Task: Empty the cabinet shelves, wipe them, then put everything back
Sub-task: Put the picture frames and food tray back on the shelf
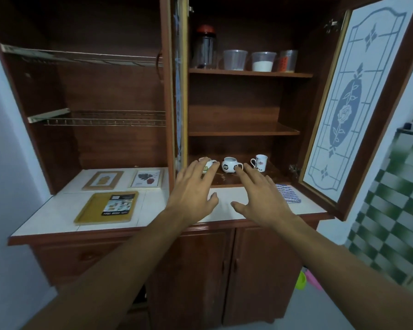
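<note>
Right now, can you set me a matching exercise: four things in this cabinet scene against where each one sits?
Things:
1. red-lidded jar
2. floral mug
3. food tray
4. blue checked cloth

Places:
A. countertop, left part
B. top shelf
C. countertop, beside the open door
D. bottom shelf

Pairs: 1-B, 2-D, 3-A, 4-C.

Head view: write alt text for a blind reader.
The left hand and right hand, both open, reach toward three white mugs on the bottom shelf of an open wooden cabinet. The top shelf holds a jar and three plastic containers; a checked cloth, tray and framed pictures lie on the counter.
</note>
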A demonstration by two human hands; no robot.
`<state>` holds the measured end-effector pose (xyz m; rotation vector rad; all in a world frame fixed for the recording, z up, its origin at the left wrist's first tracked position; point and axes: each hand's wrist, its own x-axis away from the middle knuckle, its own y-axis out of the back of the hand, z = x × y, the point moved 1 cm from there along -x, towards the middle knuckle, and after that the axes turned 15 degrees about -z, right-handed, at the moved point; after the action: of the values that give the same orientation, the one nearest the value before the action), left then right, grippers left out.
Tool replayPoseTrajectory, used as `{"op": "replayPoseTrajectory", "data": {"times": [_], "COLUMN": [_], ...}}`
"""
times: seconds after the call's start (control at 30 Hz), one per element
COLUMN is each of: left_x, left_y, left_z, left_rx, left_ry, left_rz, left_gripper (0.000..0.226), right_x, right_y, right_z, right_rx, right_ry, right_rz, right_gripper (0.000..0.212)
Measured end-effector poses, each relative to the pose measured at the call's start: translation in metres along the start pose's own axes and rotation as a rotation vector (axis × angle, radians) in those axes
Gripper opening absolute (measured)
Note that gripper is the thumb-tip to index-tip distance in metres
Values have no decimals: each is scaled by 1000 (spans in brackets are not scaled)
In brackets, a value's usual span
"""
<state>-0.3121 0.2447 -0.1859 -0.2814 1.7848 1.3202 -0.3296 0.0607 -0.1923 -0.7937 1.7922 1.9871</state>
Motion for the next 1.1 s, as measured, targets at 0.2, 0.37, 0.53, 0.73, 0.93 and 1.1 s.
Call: {"op": "replayPoseTrajectory", "data": {"times": [0.2, 0.37, 0.53, 0.73, 0.93, 1.1], "left_x": [37, 72, 95, 119, 142, 152], "left_y": [19, 33, 47, 68, 100, 107], "left_z": [27, 52, 89, 151, 222, 262], "left_rx": [-78, -147, -195, -213, -183, -189], "left_ry": [50, 100, 139, 122, 79, 83], "left_rz": [1, -52, 33, 14, -2, 26], "left_gripper": [74, 64, 74, 76, 73, 73], "right_x": [10, 15, 18, 12, 7, -3], "right_y": [2, -7, -17, -29, -42, -59], "right_z": [36, 64, 105, 165, 235, 274], "right_rx": [-42, -101, -104, -108, -98, -73], "right_ry": [77, 102, 136, 140, 107, 98], "right_rz": [-2, 28, 69, 58, 75, 98], "right_gripper": [89, 88, 88, 89, 88, 89]}}
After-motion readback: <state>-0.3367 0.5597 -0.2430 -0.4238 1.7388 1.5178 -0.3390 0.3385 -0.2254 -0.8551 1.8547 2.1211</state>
